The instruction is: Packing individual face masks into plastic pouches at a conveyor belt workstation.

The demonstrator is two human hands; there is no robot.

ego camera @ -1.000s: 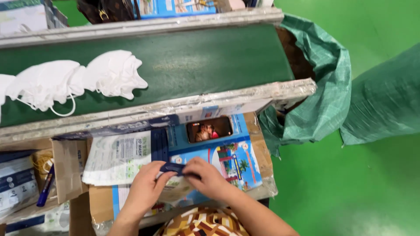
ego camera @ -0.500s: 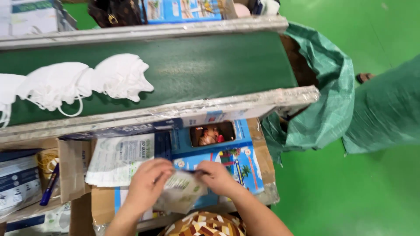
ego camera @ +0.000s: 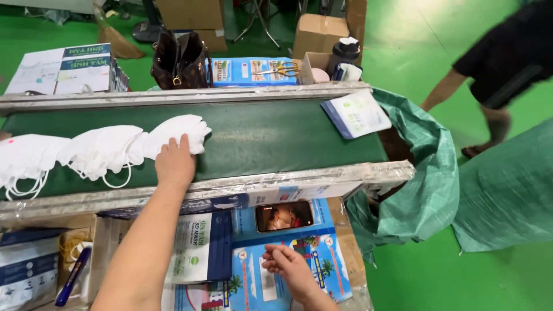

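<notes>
While your left arm reaches up over the belt's near rail, these lines run from the left end of the belt to the right.

Masks (ego camera: 92, 152): a row of white masks overlapping one another, long axis along the belt, starting at the belt's left end and ending under your left hand; ear loops trail toward the near rail.

Left hand (ego camera: 175, 163): flat, fingers spread a little, palm down on the rightmost mask of the row. It presses; it does not pinch or lift anything that you can see.

Belt (ego camera: 276, 138): green, bare from your left hand to the pouch.

Pouch (ego camera: 357, 115): a sealed white and blue packet at the belt's far right corner, well apart from both hands, lying slantwise to the belt.

Tray (ego camera: 340, 230): cardboard, below the near rail, holding flat printed packs (ego camera: 199, 247) and a phone (ego camera: 284, 216) lying just under the rail.

Right hand (ego camera: 286, 268): low over the tray's near edge, fingers curled loosely, tips touching a blue printed pack. Whether it grips something small, you cannot tell.

Nearer hand: the left is already on the masks; the right sits well apart from them, across the near rail.

Sack (ego camera: 420, 190): green woven, mouth open at the belt's right end.
</notes>
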